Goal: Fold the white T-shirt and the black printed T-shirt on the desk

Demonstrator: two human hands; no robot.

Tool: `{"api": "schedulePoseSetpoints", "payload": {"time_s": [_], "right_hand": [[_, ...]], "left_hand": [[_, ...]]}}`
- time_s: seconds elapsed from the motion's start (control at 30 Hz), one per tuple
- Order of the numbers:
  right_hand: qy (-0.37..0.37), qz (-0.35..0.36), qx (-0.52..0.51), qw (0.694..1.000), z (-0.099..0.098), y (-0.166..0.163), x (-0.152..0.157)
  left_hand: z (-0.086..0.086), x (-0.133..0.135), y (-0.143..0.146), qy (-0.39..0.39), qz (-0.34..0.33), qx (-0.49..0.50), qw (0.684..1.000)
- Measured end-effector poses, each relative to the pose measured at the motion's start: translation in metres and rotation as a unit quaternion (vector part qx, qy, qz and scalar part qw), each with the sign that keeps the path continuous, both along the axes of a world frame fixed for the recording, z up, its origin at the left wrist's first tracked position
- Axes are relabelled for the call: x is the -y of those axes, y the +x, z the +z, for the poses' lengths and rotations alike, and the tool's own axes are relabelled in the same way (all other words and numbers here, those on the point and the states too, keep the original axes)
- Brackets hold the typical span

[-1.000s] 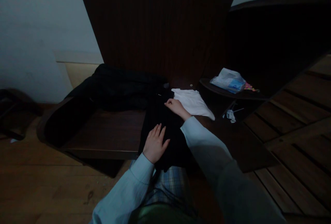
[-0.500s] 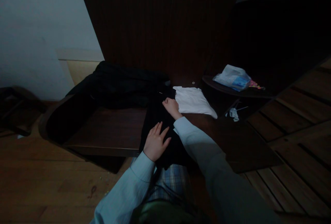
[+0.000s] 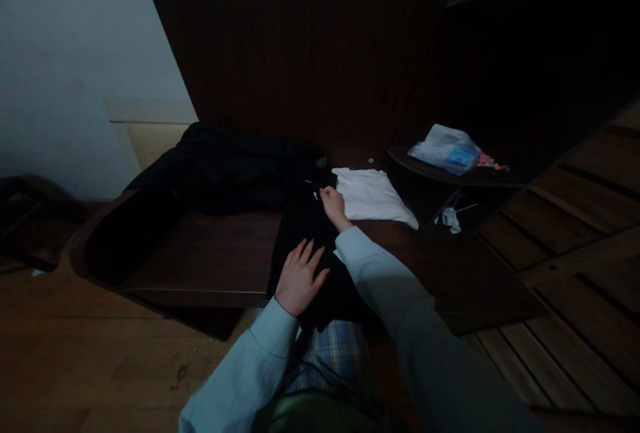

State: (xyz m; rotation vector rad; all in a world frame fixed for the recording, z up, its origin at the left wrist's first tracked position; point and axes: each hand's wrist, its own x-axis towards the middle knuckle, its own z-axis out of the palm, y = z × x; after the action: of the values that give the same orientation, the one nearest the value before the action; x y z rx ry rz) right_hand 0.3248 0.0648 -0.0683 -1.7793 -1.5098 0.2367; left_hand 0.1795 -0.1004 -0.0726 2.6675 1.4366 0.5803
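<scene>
A black garment [image 3: 295, 226] lies over the dark wooden bench and hangs over its front edge. My left hand [image 3: 301, 281] rests on its lower part with the fingers spread flat. Farther up, my right hand [image 3: 333, 207] is closed at the garment's right side, its fingertips pinching the cloth. Just left of those fingertips shows a small pale mark [image 3: 315, 195], too small to make out. A folded white cloth [image 3: 373, 196] lies right beside my right hand.
Another dark garment [image 3: 225, 166] is heaped along the back of the bench [image 3: 210, 253]. To the right, a clear plastic bag [image 3: 445, 149] sits on a small curved shelf, with crumpled paper [image 3: 450, 219] below. A stool [image 3: 30, 219] stands at far left.
My right hand has shifted slightly right, and the small pale mark by its fingertips has come into view. My left hand stays spread on the black garment. The view has tilted a little.
</scene>
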Motion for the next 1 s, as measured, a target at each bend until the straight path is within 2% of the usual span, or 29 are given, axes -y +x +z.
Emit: {"api": "schedulePoseSetpoints", "payload": {"time_s": [0.27,0.37,0.5,0.73,0.9,1.0], "right_hand": [[0.025,0.042,-0.055,0.997,-0.004,0.002,-0.002],[0.033,0.044,-0.054,0.997,-0.004,0.003,-0.002],[0.042,0.074,0.036,0.996,-0.001,0.001,0.000],[-0.031,0.124,0.206,0.970,0.000,-0.009,0.009],[-0.037,0.120,0.246,0.961,0.000,-0.014,0.017],[-0.004,0.122,0.242,0.962,0.004,-0.016,0.021]], "left_hand": [[-0.004,0.000,0.000,0.004,0.019,0.037,0.999],[-0.004,0.000,-0.001,0.004,0.006,0.035,0.999],[0.000,0.000,0.000,-0.022,-0.006,0.010,1.000],[0.002,0.001,0.001,-0.025,-0.003,0.007,1.000],[-0.001,0.000,0.001,-0.017,0.002,0.007,1.000],[-0.001,0.001,0.001,-0.014,0.001,0.006,1.000]]}}
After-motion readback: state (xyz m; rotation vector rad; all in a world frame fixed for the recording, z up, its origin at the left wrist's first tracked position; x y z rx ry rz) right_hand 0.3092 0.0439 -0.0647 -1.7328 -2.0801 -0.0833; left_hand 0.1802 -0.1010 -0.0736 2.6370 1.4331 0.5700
